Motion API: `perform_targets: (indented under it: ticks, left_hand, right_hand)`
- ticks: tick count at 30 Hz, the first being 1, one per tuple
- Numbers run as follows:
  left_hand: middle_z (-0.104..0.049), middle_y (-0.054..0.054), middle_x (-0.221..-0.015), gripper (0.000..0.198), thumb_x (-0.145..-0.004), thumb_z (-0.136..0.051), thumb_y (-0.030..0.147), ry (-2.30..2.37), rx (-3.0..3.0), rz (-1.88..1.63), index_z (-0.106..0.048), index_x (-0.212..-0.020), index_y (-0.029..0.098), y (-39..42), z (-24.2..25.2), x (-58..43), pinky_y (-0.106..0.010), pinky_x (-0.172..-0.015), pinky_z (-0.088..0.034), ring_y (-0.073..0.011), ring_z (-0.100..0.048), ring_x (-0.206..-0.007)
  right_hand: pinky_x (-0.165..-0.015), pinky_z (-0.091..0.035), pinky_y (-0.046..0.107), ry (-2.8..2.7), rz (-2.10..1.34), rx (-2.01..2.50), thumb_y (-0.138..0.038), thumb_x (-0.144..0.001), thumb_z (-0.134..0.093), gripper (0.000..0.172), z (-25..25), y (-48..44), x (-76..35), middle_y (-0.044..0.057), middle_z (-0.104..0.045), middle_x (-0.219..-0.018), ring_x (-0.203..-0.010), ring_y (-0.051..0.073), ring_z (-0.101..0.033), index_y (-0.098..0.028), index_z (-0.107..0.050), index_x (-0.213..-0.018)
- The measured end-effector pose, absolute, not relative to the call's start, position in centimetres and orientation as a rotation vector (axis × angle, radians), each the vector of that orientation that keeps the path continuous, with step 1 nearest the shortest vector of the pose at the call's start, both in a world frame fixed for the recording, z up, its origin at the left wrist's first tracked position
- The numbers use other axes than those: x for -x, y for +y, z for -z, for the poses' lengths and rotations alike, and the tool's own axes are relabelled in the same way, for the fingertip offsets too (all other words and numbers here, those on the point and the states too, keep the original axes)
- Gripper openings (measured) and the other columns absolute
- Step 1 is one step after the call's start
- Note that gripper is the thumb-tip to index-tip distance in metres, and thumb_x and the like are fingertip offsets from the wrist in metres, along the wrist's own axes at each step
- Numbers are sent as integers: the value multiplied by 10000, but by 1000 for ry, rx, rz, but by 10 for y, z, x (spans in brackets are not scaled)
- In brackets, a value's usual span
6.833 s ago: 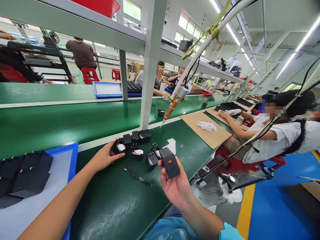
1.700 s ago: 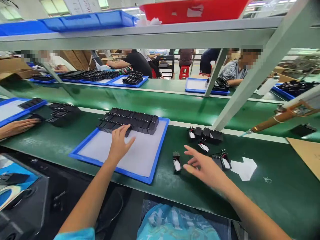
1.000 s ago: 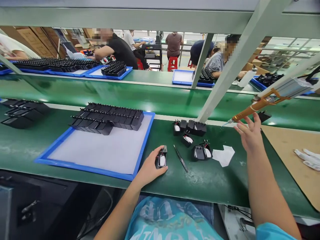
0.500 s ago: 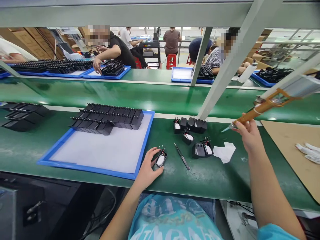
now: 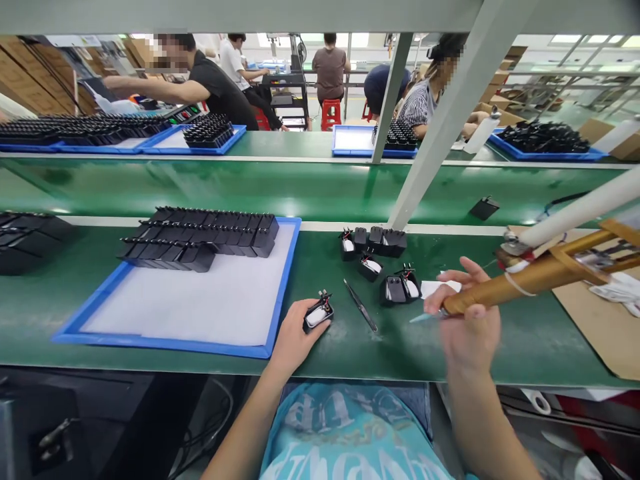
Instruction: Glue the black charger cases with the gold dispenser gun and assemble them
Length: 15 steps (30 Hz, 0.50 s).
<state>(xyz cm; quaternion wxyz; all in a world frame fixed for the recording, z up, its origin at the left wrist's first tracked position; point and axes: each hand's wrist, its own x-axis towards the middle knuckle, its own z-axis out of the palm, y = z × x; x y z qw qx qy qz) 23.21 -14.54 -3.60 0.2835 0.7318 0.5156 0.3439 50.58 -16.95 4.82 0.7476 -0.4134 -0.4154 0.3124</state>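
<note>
Open black plug-in adapter housing: in the left grip, just above or on the table, can't tell which. White part inside, red and black leads by the prongs at its far end. Left grip is curled about the housing, thumb along the near side, fingers on the opposite side.

Right grip, slightly blurred, is closed round the lower barrel of an orange-brown dispenser, one finger raised above it. Pale-blue nozzle points leftward from this grip, tip apart from the housing.

Between the grips: tweezers lying slantwise, nearer the left one. Beyond them, a row of black units, a single open housing, and a pair of units. White paper just past the right grip.

Left of the left grip: blue-rimmed tray, black adapters ranked along its far part, prongs up. Right of the right grip: cardboard sheet bearing white gloves. I see co-workers seated farther off, past the green strip.
</note>
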Motion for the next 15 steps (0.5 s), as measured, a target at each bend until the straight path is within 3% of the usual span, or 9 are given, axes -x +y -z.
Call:
perform_targets:
  ticks: [5,15]
  left_hand:
    - [-677,-74,-1210,407,-895,-622,323,1362,-2075,-935,-486,-1268,232,-153,27,-244,-321,-860,-545,-206,-685,-1035]
    - [-687,-13,-901,301,-780,-715,278,1283,-2148,-1088,-582,-1044,221,-156,-9,-251,-255,-654,-513,-156,-650,-741]
  right_hand:
    - [-360,-365,208,-813,-974,622,-575,-793,-642,454,-76,-154,-444,-15,-596,-890,-393,42,-443,-290,-580,-1141]
    - [-298,-325,183,-774,-1050,396,-701,-821,-494,470,-86,-144,-408,-29,-618,-814,-331,44,-417,-296,-539,-1056]
